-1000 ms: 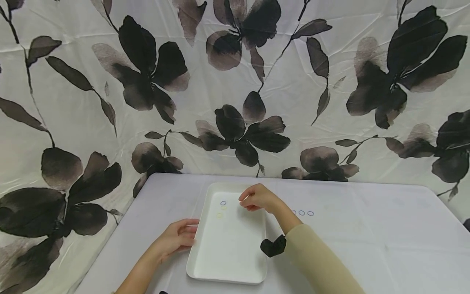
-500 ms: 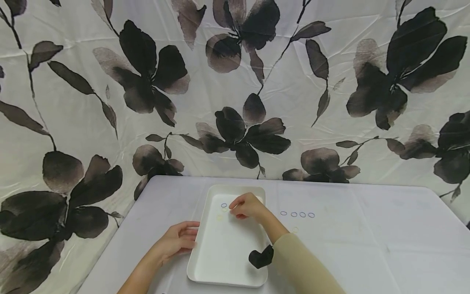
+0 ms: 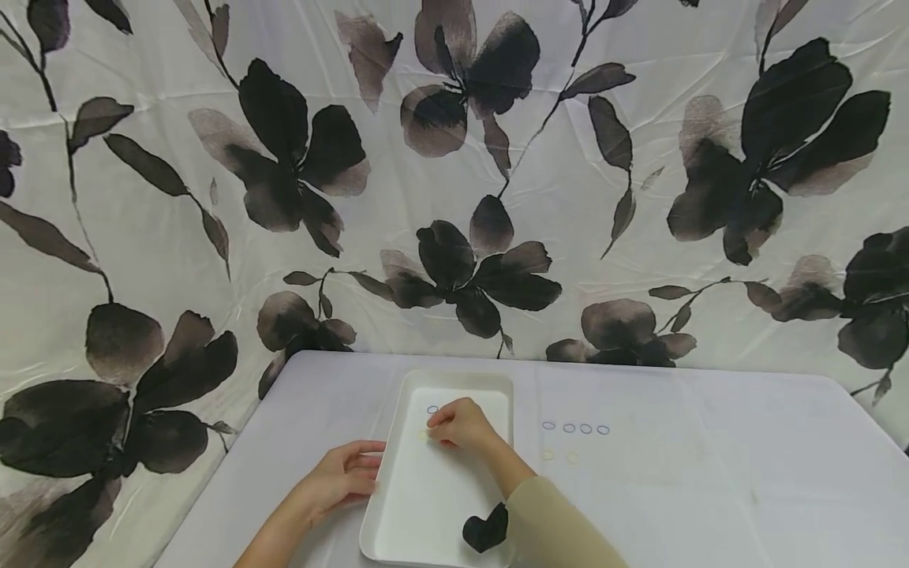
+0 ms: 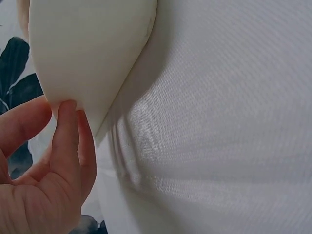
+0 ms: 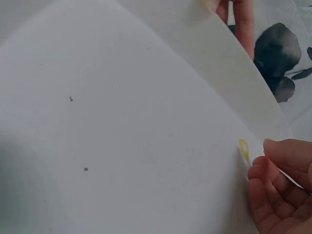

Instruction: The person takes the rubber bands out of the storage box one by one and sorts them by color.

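Observation:
In the head view a white tray [image 3: 440,505] lies on the white-covered table. My left hand [image 3: 346,477] is at its left side; the left wrist view shows fingertips [image 4: 68,105] against the tray's outer wall. Over the tray's upper part, my right hand [image 3: 465,426] reaches down with fingers bent. One yellow ring [image 5: 243,147] lies right at its thumb and index fingertips in the right wrist view; I cannot tell whether they pinch it. Above those fingers a blue ring [image 3: 432,409] rests in the tray. Part of the tray floor is hidden under the right hand.
Right of the tray, a row of several blue rings [image 3: 585,429] lies on the table [image 3: 682,489]. Below that row are two yellow rings [image 3: 572,457]. A floral cloth [image 3: 454,173] hangs behind the table. A black heart-shaped object [image 3: 486,528] shows by the right sleeve.
My right hand has moved left and down in the view, from the tray's right edge to the yellow rings. The left hand stays at the tray's side. The head view has tilted slightly upward.

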The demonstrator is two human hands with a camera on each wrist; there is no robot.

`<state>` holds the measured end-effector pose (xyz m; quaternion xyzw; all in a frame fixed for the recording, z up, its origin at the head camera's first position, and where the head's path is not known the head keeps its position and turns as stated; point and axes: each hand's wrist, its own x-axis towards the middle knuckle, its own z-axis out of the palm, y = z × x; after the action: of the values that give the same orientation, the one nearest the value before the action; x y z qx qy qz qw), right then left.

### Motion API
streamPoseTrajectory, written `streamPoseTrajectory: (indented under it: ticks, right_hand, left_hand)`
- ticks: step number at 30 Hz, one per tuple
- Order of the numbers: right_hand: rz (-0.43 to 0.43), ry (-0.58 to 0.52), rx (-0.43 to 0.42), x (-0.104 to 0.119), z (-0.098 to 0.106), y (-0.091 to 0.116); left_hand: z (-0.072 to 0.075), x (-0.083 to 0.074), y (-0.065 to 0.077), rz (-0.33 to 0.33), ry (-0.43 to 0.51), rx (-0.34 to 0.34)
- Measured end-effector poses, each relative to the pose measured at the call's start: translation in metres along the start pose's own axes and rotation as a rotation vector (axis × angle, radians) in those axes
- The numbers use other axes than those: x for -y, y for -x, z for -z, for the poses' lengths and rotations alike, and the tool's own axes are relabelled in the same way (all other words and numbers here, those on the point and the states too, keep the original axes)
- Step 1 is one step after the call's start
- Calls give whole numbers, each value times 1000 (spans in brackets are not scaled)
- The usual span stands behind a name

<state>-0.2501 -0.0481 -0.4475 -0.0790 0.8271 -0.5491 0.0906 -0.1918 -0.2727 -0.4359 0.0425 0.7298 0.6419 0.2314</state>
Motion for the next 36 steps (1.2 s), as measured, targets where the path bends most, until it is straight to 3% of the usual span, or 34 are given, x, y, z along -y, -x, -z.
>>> streamPoseTrajectory:
  ticks: [7,15,22,29,36]
  right_hand:
    - [27,40,-81,-9,-11,0]
    - [124,206,-111,-12,-20,-5]
    - [102,298,-179,-10,-20,-3]
    - [114,327,-153,-11,-24,0]
    - [68,337,-165,-7,-24,-2]
  left_hand:
    - [0,1,3,0,2,-12]
    - [4,1,4,12,-8,-19]
    - [1,1,1,3,-11,-2]
    - [0,2,6,15,-7,3]
    - [0,0,3,3,-3,11]
